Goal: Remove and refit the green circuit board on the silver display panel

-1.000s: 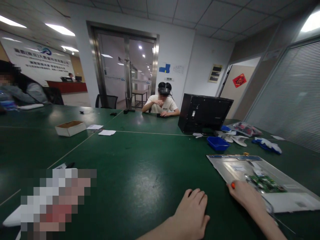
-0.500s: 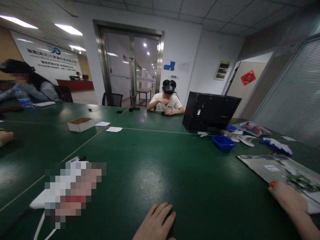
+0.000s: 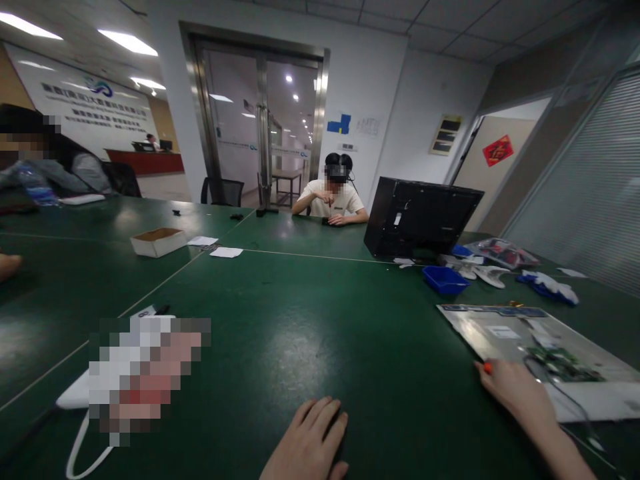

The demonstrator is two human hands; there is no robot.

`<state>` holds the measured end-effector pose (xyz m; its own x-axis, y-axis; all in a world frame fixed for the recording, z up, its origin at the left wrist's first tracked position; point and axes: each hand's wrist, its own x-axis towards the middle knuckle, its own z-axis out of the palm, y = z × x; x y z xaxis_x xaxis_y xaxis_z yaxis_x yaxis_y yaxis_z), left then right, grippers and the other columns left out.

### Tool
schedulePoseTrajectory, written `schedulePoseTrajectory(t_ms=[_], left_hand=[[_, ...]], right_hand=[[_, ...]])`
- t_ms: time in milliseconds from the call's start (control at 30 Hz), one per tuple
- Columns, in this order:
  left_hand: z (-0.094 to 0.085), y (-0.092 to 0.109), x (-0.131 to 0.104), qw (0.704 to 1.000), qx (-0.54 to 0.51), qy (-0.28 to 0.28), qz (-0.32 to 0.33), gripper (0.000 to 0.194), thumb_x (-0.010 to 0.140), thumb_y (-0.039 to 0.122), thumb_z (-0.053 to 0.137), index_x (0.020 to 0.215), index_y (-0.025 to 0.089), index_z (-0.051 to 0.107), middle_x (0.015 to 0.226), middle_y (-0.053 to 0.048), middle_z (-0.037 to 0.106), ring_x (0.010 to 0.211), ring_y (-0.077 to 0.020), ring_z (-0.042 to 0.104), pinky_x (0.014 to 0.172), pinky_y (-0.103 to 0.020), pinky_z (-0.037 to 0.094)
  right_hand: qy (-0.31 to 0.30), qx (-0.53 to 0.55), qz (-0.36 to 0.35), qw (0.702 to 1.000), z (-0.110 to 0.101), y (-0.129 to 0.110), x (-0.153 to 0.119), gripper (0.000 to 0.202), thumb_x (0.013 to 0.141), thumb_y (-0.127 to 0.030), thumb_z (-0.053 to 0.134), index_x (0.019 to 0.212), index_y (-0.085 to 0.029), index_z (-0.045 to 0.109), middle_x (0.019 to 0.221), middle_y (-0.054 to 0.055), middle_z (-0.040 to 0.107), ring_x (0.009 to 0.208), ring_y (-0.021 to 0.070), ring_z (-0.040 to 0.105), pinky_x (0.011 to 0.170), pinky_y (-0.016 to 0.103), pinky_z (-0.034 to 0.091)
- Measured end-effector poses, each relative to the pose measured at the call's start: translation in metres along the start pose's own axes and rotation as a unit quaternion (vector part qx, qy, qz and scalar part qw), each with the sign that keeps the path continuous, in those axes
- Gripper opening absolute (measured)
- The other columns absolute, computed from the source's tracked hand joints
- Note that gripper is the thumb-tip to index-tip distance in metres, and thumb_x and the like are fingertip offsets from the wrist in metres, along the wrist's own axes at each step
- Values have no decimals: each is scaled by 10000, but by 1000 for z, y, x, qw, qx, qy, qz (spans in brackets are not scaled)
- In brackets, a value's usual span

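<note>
My left hand [image 3: 311, 441] lies palm down on the green table [image 3: 280, 313], its fingers stretched out and nothing under them that I can see. On the right, my right hand [image 3: 520, 393] is closed at the near left edge of a flat display panel [image 3: 480, 337]. A small orange end [image 3: 488, 366] of some object shows at its fingers; the rest of that object is hidden in the hand. The panel lies flat, with a green circuit board [image 3: 563, 360] and a dark cable [image 3: 565, 390] on it.
A black monitor housing [image 3: 425, 217] stands at the back right, near a blue tray [image 3: 445, 280] and blue-white gloves [image 3: 547, 287]. To the left are a white power strip [image 3: 75, 393] and an open box [image 3: 159, 243]. A person [image 3: 333, 193] sits opposite; another sits left.
The display panel has slid left across the table together with my right hand. My left hand stays nearly in place. The view has shifted slightly.
</note>
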<state>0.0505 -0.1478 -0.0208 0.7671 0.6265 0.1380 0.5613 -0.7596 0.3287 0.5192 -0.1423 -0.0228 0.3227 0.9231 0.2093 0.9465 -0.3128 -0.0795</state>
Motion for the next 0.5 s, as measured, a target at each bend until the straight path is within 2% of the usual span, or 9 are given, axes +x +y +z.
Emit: schedulePoseTrajectory(t_ms=[67,167,233,300,367,433,500], left_hand=[[-8,2,0,1000,-4,-19,3,485,885,332,551,1348,204,482,1376,-104,506,1237,-288,481,1050,-441,369],[-20,4,1,1000,-11,-25,-5,493,885,280,522,1365,183,455,1390,-101,490,1254,-282,463,1061,-449,362],[-26,5,1,1000,-18,-1,-13,503,882,249,505,1375,176,434,1398,-97,480,1263,-270,450,1074,-440,353],[-32,5,3,999,-27,30,-20,496,893,230,477,1382,177,417,1414,-92,460,1280,-254,429,1089,-432,338],[-40,2,8,997,-38,55,-29,474,914,225,433,1385,173,404,1430,-93,437,1301,-241,402,1101,-435,322],[-48,-5,16,996,-52,66,-43,467,934,224,388,1397,157,379,1441,-102,418,1318,-229,380,1106,-433,317],[-56,-16,27,994,-70,64,-50,455,962,280,353,1393,138,381,1429,-118,430,1317,-224,384,1102,-414,327]], right_hand=[[-21,-46,-7,999,1,-44,-18,407,852,-483,387,701,-216,654,659,164,685,646,343,677,511,406,457],[-50,-55,-74,994,-3,-118,-51,373,876,-462,386,937,-220,664,742,148,706,672,310,681,550,379,466],[-54,-44,-116,991,-6,-168,-74,387,874,-475,398,1046,-230,642,890,165,721,703,306,685,579,385,479],[-56,-5,-162,985,-11,-214,-97,434,847,-491,453,1166,-238,605,1161,179,660,796,309,689,652,405,503],[-92,14,-207,974,-17,-257,-115,549,804,-502,520,1251,-188,572,1250,218,597,821,323,690,672,422,515],[-153,13,-251,956,-25,-297,-129,560,731,-497,604,1193,-182,625,1240,221,603,763,320,693,625,419,520],[-209,33,-269,940,-36,-334,-140,413,748,-512,599,937,-165,721,958,172,723,723,305,693,587,376,518]])
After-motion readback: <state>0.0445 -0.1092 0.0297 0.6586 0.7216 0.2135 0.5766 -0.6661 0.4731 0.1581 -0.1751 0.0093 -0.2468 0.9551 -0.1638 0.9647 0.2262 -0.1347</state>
